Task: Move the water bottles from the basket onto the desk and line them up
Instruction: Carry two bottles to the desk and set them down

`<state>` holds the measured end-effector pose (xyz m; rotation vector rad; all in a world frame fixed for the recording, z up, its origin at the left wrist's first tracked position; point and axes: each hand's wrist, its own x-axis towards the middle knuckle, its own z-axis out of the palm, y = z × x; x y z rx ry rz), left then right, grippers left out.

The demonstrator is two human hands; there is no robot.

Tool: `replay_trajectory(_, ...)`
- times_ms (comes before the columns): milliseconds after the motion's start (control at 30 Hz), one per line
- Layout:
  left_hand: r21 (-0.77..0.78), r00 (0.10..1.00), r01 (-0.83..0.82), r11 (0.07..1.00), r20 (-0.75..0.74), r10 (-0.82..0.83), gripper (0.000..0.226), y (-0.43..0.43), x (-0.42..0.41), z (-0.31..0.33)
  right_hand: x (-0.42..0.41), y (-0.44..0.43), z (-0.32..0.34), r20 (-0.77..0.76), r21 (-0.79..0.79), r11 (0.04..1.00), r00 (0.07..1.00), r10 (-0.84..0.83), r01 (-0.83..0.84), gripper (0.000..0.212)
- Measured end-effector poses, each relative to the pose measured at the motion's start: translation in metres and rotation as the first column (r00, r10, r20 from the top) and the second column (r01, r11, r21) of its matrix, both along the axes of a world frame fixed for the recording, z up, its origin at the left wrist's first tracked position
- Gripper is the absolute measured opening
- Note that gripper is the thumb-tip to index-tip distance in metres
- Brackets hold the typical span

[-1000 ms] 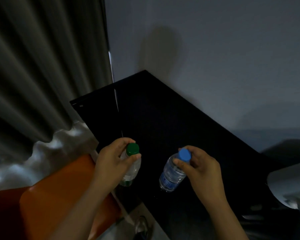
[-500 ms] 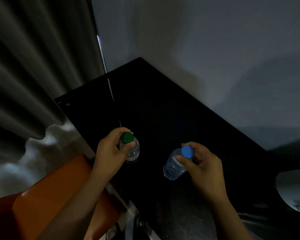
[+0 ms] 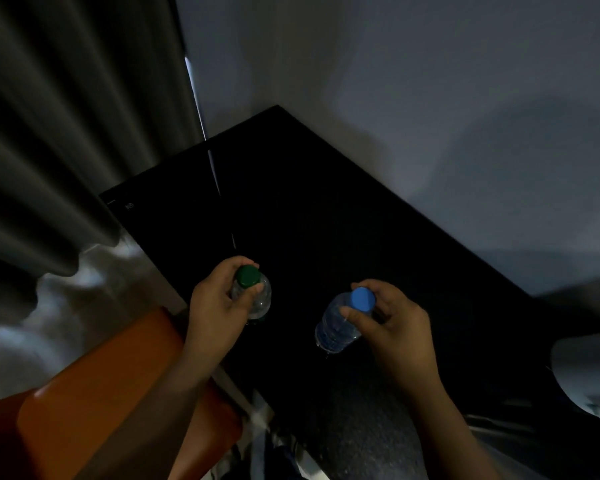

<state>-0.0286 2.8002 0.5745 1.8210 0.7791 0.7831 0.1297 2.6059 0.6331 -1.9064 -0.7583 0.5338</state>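
My left hand (image 3: 215, 306) grips a clear water bottle with a green cap (image 3: 253, 292) by its neck, over the near left part of the black desk (image 3: 326, 220). It stands nearly upright; I cannot tell whether its base touches the desk. My right hand (image 3: 395, 323) holds a second clear bottle with a blue cap (image 3: 340, 323) by the neck, tilted, its base low over the desk. The two bottles are apart, roughly side by side. No basket is in view.
A grey curtain (image 3: 66, 133) hangs at the left, and a pale wall (image 3: 430, 98) backs the desk. An orange seat (image 3: 101, 393) sits at the lower left beside the desk edge. A pale rounded object (image 3: 589, 375) shows at the right edge.
Both hands have carried their bottles forward and lower, from beside the desk's near edge to over its surface. The green-capped bottle has come more upright.
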Motion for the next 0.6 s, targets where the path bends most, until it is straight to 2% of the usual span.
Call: replay_trajectory(600, -0.014, 1.000, -0.004, 1.000, -0.025, 0.004, 0.026, 0.017, -0.004, 0.002, -0.005, 0.054, -0.019, -0.004, 0.010, 0.996, 0.996, 0.089, -0.089, 0.032)
